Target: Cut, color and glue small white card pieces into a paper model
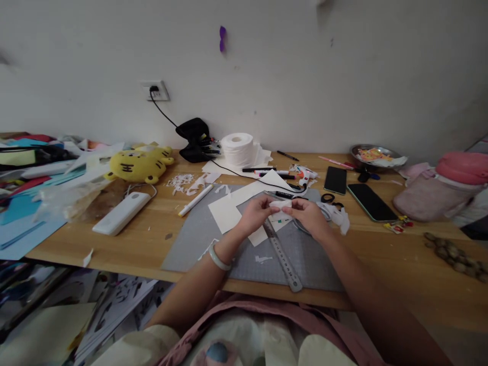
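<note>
A small white piece of paper (281, 204) is pinched at its two ends between my hands, above a grey cutting mat (198, 244). My left hand (257, 213) closes on its left end, thumb against fingers. On the other end, my right hand (307, 213) grips in the same way. Below them a metal ruler (282, 256) lies slantwise on the mat. Cream paper sheets (224, 213) lie beneath and beside my left hand. Black-handled scissors (332, 201) and a crumpled white scrap (340, 217) are just right of my right hand.
At the back stand a white paper roll (237, 150) and a black pencil case (193, 140). A yellow plush toy (139, 163), a white power bank (122, 213) and a marker (195, 200) lie left. Two phones (371, 202), a metal bowl (377, 156) and a pink-topped pouch (438, 188) are right.
</note>
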Action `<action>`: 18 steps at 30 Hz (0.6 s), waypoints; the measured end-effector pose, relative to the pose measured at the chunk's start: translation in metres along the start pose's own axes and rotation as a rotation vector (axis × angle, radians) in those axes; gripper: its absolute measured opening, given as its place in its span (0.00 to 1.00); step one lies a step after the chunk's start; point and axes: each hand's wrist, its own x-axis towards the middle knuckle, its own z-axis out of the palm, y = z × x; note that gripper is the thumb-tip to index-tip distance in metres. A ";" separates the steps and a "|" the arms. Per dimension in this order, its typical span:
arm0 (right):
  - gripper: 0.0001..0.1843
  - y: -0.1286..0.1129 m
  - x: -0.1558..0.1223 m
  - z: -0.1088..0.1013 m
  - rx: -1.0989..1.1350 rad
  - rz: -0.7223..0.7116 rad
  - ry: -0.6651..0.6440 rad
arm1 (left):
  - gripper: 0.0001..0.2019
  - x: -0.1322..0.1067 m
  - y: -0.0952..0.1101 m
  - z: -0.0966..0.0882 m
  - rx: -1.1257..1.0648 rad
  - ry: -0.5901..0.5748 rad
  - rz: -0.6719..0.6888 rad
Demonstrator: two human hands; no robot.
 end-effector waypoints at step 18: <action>0.21 -0.008 -0.003 0.002 0.004 0.041 -0.005 | 0.08 0.001 -0.007 0.011 -0.019 -0.059 -0.067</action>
